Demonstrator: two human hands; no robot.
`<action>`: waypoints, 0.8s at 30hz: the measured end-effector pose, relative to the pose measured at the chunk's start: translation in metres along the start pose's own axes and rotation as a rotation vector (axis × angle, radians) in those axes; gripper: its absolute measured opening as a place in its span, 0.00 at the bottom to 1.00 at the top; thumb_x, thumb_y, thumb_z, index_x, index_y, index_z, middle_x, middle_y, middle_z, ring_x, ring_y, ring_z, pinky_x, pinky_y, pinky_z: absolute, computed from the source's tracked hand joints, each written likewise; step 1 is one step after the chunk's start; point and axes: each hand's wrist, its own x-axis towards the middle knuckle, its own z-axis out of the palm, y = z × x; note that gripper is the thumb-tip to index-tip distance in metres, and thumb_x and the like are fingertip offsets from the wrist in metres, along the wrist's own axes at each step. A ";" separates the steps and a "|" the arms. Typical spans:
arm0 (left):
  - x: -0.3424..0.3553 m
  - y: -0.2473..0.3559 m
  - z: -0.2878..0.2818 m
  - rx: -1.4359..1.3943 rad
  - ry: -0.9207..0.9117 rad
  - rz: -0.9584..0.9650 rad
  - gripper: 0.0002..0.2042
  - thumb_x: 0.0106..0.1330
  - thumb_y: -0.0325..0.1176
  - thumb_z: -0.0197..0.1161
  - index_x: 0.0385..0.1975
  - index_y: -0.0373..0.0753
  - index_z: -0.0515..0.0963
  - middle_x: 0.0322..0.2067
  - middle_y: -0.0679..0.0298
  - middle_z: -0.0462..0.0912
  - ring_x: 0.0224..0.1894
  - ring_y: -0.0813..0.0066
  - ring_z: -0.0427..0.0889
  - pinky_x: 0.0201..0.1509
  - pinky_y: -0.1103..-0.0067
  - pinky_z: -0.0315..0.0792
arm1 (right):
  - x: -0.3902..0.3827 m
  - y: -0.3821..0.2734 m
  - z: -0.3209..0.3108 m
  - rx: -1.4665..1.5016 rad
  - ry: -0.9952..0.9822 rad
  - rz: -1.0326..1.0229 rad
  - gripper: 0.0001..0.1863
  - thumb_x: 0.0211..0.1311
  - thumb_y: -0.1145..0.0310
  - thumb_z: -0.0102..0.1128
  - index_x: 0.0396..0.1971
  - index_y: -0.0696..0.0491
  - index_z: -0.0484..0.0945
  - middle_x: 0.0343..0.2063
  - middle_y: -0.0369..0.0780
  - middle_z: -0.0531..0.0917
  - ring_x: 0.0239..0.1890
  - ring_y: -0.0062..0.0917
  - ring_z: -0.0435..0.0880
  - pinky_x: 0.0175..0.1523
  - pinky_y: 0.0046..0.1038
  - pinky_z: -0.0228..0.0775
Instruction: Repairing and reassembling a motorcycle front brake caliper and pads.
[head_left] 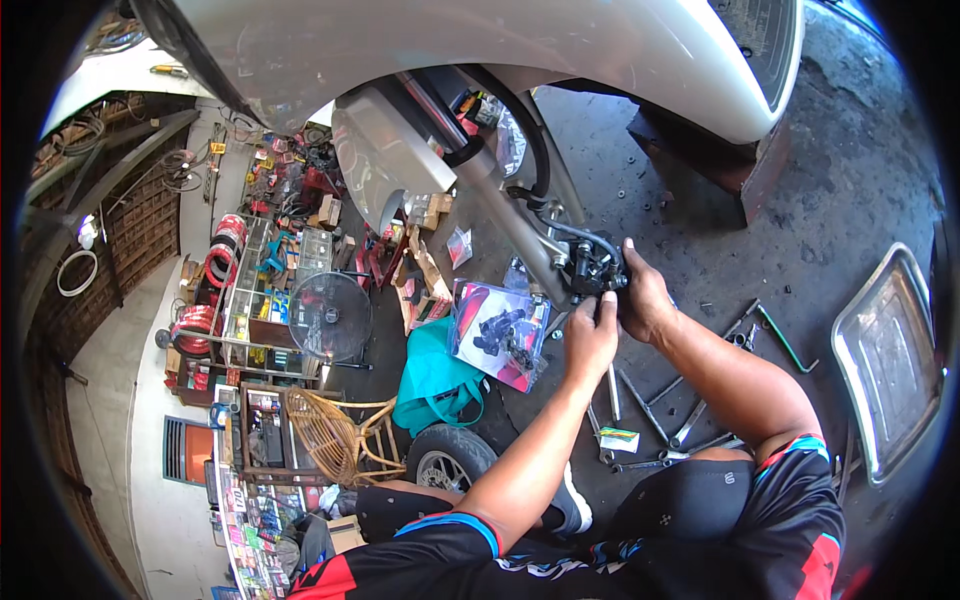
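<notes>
A black brake caliper [594, 264] sits at the lower end of a grey fork tube [512, 210], under the pale body panel of a scooter [420, 45]. My right hand [648, 298] grips its right side, thumb on top and fingers curled out of sight. From below, my left hand [590, 338] pinches the caliper's lower edge, with the thumb and a finger close together. A black hose [543, 150] runs down the fork to the caliper. Whether bolts fix the caliper to the fork cannot be made out.
Wrenches [690, 424] and a green-handled rod [785, 338] lie on the dark floor at right, beside a metal tray [885, 365]. Leftward are a clear package [490, 300], teal bag [430, 385], wheel [450, 440], rattan chair [325, 430] and fan [330, 316].
</notes>
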 end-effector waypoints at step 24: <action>-0.001 0.013 0.005 0.325 0.110 0.212 0.24 0.71 0.47 0.54 0.23 0.29 0.78 0.16 0.60 0.78 0.19 0.69 0.78 0.26 0.67 0.69 | -0.001 -0.004 0.003 0.038 0.019 -0.084 0.25 0.76 0.51 0.36 0.40 0.57 0.77 0.34 0.42 0.84 0.37 0.29 0.80 0.51 0.33 0.71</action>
